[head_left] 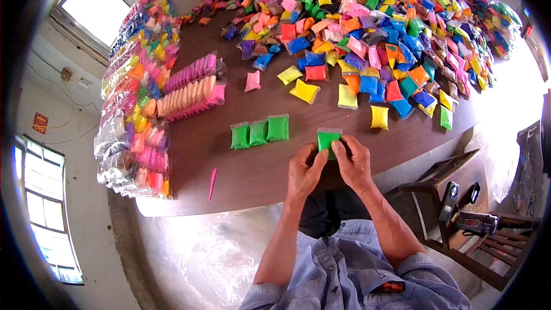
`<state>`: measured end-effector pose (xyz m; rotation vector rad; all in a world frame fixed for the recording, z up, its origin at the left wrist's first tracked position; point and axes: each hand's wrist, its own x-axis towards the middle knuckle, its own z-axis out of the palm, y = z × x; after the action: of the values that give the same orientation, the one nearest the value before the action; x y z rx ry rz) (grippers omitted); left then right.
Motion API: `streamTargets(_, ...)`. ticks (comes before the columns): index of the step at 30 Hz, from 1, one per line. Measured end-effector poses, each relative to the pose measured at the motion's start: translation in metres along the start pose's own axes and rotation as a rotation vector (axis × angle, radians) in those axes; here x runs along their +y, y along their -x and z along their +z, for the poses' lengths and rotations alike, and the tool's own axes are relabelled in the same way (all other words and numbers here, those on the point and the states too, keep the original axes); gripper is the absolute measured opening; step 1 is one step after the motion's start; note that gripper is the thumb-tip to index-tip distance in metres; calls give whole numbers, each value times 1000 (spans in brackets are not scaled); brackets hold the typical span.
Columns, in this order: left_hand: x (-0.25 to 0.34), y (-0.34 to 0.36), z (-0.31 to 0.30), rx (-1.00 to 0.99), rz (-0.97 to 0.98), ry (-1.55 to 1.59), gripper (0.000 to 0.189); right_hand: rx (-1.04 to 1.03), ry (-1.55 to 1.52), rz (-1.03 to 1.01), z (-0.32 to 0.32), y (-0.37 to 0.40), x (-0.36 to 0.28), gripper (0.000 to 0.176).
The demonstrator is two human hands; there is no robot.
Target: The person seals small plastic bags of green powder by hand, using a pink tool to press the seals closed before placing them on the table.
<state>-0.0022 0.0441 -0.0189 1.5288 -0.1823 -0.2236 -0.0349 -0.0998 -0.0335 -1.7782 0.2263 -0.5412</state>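
Just right of the 3-pkt green row (259, 132), head view: L hand (304, 171) & R hand (352, 162) both pinch one green pkt (328, 138), fingers clamped on its lower half, over the brown table (241, 183). Mixed-colour pkt pile (367, 28) lies beyond the row; pink strip (212, 182) sits below-left of it.

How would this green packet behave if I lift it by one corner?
Probably soft and floppy: the green packet looks like a small plump plastic pouch. Likely light, since only fingertips of the left hand and right hand pinch it. Unlikely to roll: three similar packets lie flat on the table.
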Motion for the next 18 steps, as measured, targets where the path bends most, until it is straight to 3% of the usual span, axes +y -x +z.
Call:
streamTargets(8,0,0,-3,6,103,-282,25,24,-43,-23,2,-1,0,21)
streamTargets(14,-7,-2,2,22,107,-81,22,8,19,-95,0,0,8,18)
streamTargets(18,-8,-1,-3,22,93,-126,21,-58,16,-76,-1,1,0,16)
